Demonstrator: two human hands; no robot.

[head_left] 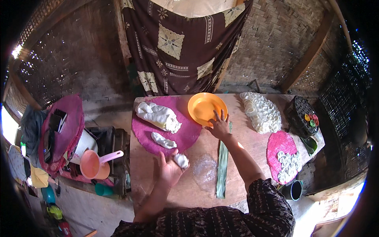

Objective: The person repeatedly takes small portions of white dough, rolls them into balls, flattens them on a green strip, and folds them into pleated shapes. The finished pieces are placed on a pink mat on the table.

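A small lump of white dough (181, 160) rests in my left hand (170, 173), held against the fingers, with the thumb standing apart. My right hand (219, 125) reaches over the near right rim of an orange plate (196, 103), its fingers spread over the inside; whether the fingertips touch the bottom I cannot tell. On a round magenta mat (182, 139) lie a large, long mass of white dough (157, 115) and a smaller piece of dough (163, 140), just beyond my left hand.
Beside my right forearm lies a green leaf strip (222, 170), next to a clear plastic sheet (205, 170). Rightward are piled white cup-shaped pieces (261, 113), a pink mat (281, 142) with white flower-like pieces (289, 166) and a black basket (302, 117). A pink dipper (91, 165) stands left of the table.
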